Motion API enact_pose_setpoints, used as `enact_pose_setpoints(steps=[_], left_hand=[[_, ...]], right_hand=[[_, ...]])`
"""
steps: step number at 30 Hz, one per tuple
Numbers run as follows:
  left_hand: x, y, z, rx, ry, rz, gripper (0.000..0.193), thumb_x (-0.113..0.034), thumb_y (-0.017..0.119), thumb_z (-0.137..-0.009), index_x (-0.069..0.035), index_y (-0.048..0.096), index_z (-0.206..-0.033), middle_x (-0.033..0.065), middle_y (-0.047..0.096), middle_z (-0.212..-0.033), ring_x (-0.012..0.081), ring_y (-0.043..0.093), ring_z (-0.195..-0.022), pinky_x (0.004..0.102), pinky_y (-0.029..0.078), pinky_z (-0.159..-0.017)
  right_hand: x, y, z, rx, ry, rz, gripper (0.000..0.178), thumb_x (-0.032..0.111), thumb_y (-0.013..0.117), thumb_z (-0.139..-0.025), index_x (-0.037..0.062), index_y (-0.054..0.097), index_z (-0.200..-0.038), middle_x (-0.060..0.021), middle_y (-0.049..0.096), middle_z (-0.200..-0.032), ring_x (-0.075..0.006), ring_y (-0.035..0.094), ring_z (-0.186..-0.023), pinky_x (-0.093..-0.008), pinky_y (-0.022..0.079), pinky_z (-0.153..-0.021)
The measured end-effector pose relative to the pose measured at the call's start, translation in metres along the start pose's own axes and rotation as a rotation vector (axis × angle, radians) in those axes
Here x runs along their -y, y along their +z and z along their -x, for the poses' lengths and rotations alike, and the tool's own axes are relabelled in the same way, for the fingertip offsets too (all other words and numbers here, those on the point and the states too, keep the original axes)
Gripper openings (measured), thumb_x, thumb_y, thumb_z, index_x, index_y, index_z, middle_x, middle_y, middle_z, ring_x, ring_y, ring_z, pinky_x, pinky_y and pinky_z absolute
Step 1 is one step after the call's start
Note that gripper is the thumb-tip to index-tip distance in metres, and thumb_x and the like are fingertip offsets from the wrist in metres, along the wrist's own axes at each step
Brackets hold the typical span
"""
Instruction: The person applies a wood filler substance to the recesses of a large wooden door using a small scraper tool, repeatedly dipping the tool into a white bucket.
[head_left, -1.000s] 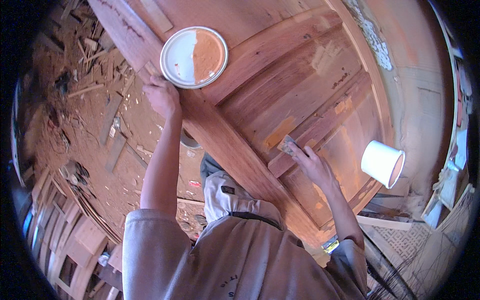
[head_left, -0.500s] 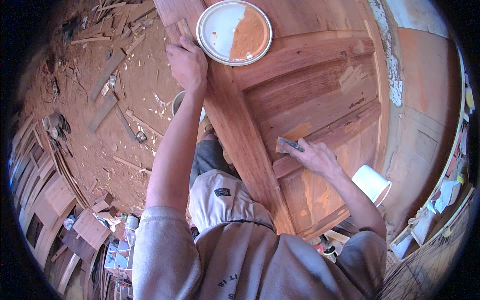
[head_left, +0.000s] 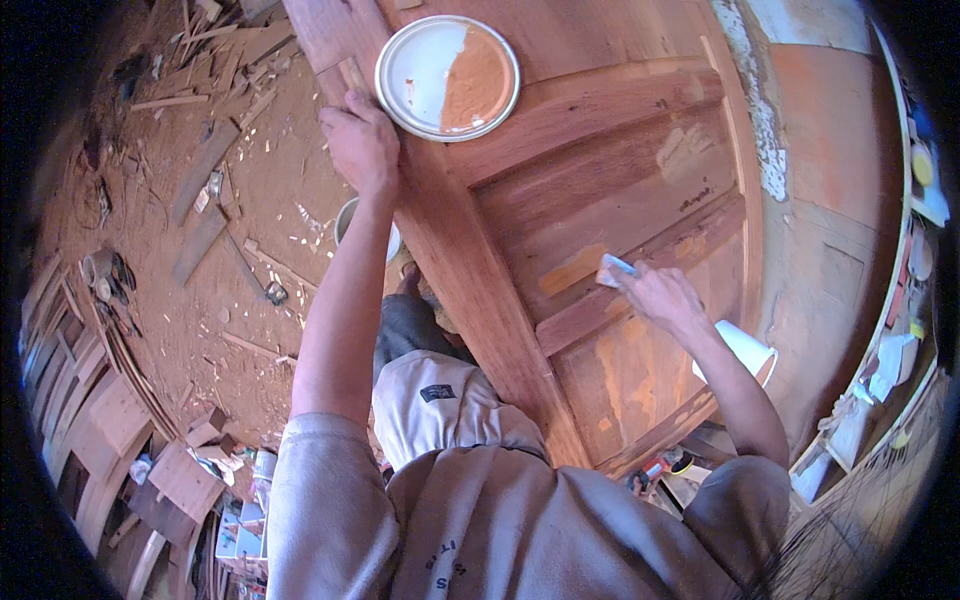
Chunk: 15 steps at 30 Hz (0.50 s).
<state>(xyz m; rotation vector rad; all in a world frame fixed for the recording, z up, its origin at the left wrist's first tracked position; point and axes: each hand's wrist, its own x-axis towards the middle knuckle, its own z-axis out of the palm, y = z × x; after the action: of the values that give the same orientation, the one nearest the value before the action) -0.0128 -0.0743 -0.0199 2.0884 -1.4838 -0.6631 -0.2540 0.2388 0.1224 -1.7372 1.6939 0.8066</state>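
A wooden panelled door (head_left: 505, 330) lies in front of me, with orange filler smeared over parts of its panels. My right hand (head_left: 665, 300) pinches a small putty knife (head_left: 614, 270), its blade over the lower panel beside a fresh-looking orange filler patch (head_left: 575, 270). At the door's left edge, my left hand (head_left: 362, 145) is closed over the long outer rail, fingers bent around the wood. Right next to it, a round white lid (head_left: 415, 85) rests on the door, its right half coated with orange filler. Part of my left hand's grip is hidden.
A white bucket (head_left: 745, 355) stands by my right forearm, and a second container (head_left: 350, 225) is partly behind my left arm. Wood scraps (head_left: 205, 245) and shavings litter the dirt floor at left. Stacked boards (head_left: 105, 410) lie lower left; a cluttered shelf (head_left: 890, 370) curves along the right.
My right hand has moved right and slightly up with the putty knife, uncovering more of the orange patch. My left hand stays on the door edge; the whole view has shifted a little.
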Motion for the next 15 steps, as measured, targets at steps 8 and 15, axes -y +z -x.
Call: enact_pose_setpoints(steps=[8, 15], left_hand=[[-0.001, 0.002, 0.000, 0.011, -0.015, -0.004, 0.054, -0.046, 0.037, -0.099, 0.006, 0.049, -0.104, 0.0342, 0.061, -0.103, 0.0507, 0.060, -0.097, 0.0551, 0.045, -0.086], [-0.002, 0.001, 0.001, 0.005, 0.004, -0.029, 0.048, -0.043, 0.039, -0.100, 0.004, 0.050, -0.100, 0.0307, 0.062, -0.100, 0.0488, 0.061, -0.091, 0.0552, 0.048, -0.080]], right_hand=[[0.071, 0.080, 0.016, -0.614, 0.127, -0.826, 0.051, 0.025, 0.062, -0.093, 0.0254, 0.046, -0.142, -0.0231, 0.062, -0.096, -0.0420, 0.065, -0.080, -0.0480, 0.055, -0.067], [0.126, 0.099, -0.008, -0.740, 0.348, -0.876, 0.057, 0.023, 0.060, -0.094, 0.0274, 0.038, -0.147, -0.0273, 0.062, -0.099, -0.0443, 0.065, -0.080, -0.0498, 0.055, -0.063]])
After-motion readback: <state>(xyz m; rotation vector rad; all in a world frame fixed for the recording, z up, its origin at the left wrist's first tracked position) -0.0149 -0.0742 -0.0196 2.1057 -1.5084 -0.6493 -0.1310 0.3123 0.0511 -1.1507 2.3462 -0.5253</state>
